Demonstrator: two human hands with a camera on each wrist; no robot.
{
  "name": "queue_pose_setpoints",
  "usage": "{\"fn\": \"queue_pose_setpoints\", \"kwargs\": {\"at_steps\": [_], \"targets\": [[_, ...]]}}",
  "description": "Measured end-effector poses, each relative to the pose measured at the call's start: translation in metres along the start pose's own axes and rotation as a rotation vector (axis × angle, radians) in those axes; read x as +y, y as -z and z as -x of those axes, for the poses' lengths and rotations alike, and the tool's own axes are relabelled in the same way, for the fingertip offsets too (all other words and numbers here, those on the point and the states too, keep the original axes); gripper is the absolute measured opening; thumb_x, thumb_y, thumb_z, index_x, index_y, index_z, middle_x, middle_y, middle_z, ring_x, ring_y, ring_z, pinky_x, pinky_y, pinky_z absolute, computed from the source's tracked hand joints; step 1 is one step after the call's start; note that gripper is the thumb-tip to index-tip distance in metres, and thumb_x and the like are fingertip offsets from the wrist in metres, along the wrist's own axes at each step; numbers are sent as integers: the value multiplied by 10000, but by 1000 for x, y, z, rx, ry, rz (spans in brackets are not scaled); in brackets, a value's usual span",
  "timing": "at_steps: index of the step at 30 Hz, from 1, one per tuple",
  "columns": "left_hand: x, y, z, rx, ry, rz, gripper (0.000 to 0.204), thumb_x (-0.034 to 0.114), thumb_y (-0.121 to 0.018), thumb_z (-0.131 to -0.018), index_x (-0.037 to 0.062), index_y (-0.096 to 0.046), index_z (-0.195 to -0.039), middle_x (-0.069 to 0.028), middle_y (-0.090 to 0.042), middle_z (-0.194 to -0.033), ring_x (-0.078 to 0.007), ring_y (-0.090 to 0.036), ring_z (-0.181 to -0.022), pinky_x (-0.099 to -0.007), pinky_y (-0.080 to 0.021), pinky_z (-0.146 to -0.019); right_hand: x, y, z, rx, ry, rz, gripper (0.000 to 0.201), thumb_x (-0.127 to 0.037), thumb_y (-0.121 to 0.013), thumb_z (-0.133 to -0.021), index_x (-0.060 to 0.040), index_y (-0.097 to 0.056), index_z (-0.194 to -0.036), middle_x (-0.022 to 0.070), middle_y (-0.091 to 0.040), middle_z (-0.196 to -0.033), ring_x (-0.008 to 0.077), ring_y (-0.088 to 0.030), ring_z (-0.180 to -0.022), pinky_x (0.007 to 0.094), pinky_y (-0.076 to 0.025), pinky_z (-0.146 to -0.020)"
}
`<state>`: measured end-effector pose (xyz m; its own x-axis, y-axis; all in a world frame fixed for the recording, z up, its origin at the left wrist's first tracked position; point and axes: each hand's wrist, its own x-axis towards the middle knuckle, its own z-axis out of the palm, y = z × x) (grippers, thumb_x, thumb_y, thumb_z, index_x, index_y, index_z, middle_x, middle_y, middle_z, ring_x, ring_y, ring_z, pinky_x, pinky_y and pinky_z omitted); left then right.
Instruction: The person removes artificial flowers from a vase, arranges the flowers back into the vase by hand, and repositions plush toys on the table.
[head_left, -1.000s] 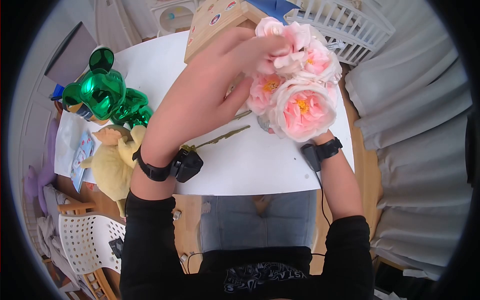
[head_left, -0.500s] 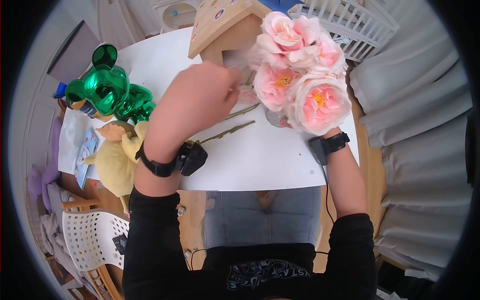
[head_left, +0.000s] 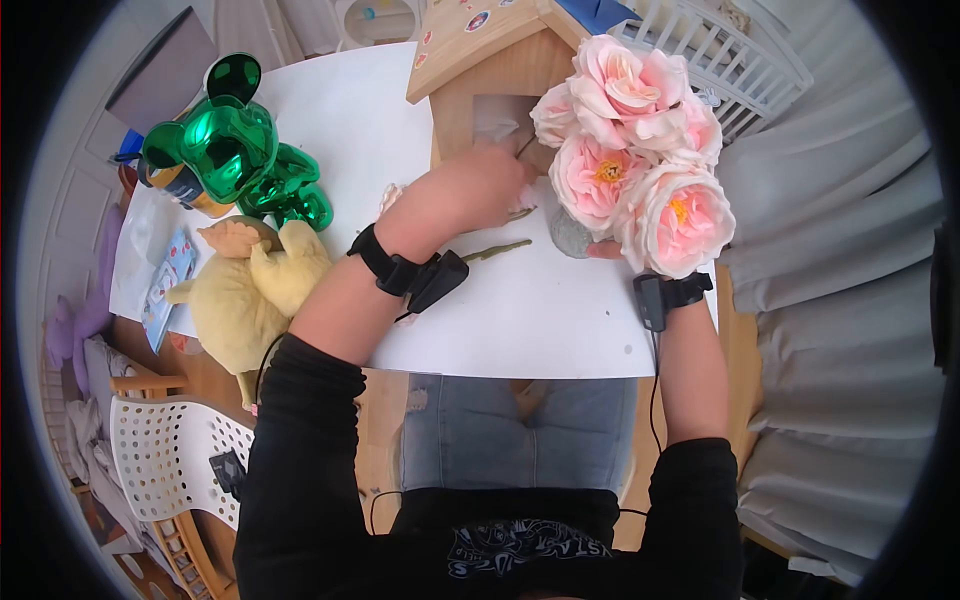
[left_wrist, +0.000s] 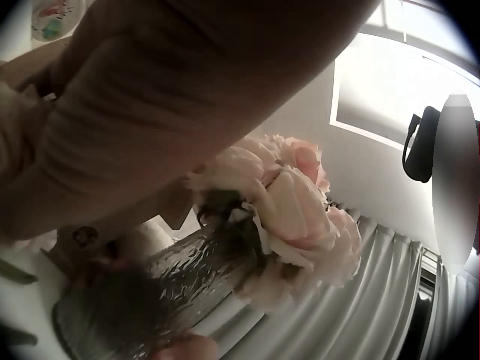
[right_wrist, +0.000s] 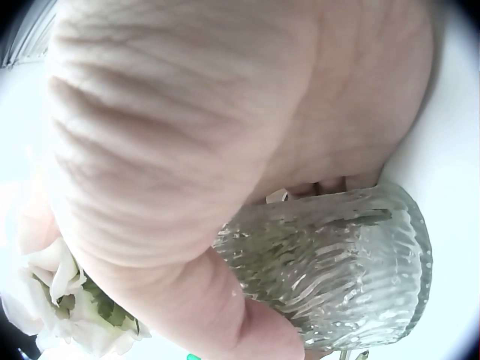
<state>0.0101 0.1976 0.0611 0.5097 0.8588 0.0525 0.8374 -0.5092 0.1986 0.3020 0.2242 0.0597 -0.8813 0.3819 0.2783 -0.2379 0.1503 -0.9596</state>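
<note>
My right hand [head_left: 606,250] grips a clear ribbed glass vase [right_wrist: 360,262], its thumb [right_wrist: 262,330] along the near side. Pale pink roses [head_left: 635,95] fill the vase's mouth and cover most of that hand in the head view. Green stems show through the glass. My left hand [head_left: 478,190] is low over the table, left of the vase, blurred and with its fingers turned away. A bit of pink petal [head_left: 526,190] shows right at its fingertips; I cannot tell whether the fingers hold it. Below lies a cut green stem [head_left: 500,248].
Behind the hands stands a wooden house-shaped box [head_left: 450,110]. At the left are a shiny green bear figure [head_left: 230,150] and a yellow plush toy [head_left: 235,310] on the white table [head_left: 520,330]. A grey curtain [head_left: 830,330] hangs at the right.
The left hand has left the roses in the vase, dropped back leftward, then reached forward toward the petals on the table. The right hand stays at the vase.
</note>
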Motion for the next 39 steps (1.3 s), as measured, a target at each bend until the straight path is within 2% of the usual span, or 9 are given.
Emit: {"fn": "queue_pose_setpoints", "kwargs": {"at_steps": [4,9,14,17,26,27,30,35,39], "targets": [[-1,27,4,-115,30,67,327,90,-711,-844,17,-747,-1161,-232,-718,-1137,-421,-714,-945,-465,-600,-820,-1,5,3,0,12,2,811,39,-795,-753,-70,-574,-1526,100,-649,-1473,304,-569,-1437,449,-452,-1219],[17,84,50,69,-64,145,349,35,-708,-801,43,-713,-1150,-215,-706,-1083,-448,-690,-877,-470,-572,-765,-2,12,4,45,27,2,815,50,-791,-749,-71,-576,-1525,97,-651,-1470,304,-570,-1435,451,-454,-1218],[41,150,105,35,-230,313,319,10,-647,-773,11,-697,-1088,-164,-660,-1085,-331,-686,-851,-404,-561,-762,-4,9,12,79,33,-30,818,62,-788,-744,-72,-577,-1524,95,-654,-1468,304,-572,-1434,452,-457,-1217],[34,150,100,74,-508,413,346,-1,-617,-750,-32,-700,-1085,-171,-654,-1124,-305,-687,-899,-380,-556,-799,-1,7,2,96,31,-41,821,69,-786,-742,-72,-578,-1523,93,-655,-1466,303,-573,-1433,453,-458,-1216],[33,148,86,468,-535,383,310,-35,-707,-804,-30,-733,-1112,-139,-654,-1141,-265,-686,-940,-357,-558,-793,29,12,8,133,-25,-64,842,85,-777,-712,-69,-582,-1516,93,-656,-1465,306,-575,-1429,463,-461,-1213],[8,144,69,400,-663,444,329,128,-755,-925,40,-730,-1241,-132,-718,-1176,-310,-720,-972,-358,-585,-829,33,14,12,161,-31,-68,850,86,-775,-699,-67,-583,-1513,95,-655,-1465,307,-575,-1428,466,-461,-1212],[29,128,62,358,-510,690,271,69,-731,-904,24,-721,-1171,-118,-684,-1029,-265,-692,-890,-358,-557,-724,40,19,21,233,-63,-83,874,89,-768,-662,-60,-585,-1504,99,-652,-1468,311,-574,-1424,477,-462,-1209],[44,120,63,524,-497,454,251,-34,-646,-924,-1,-678,-1172,-138,-653,-949,-284,-654,-769,-363,-523,-650,50,22,33,370,-103,-123,916,95,-757,-601,-50,-589,-1490,107,-647,-1472,317,-574,-1419,495,-464,-1203],[8,110,50,513,-602,701,242,-46,-655,-896,0,-695,-1130,-125,-659,-951,-272,-653,-749,-347,-520,-648,52,27,20,327,-169,-143,900,-61,-789,-538,-17,-598,-1417,111,-641,-1390,339,-590,-1378,488,-461,-1197]]}}
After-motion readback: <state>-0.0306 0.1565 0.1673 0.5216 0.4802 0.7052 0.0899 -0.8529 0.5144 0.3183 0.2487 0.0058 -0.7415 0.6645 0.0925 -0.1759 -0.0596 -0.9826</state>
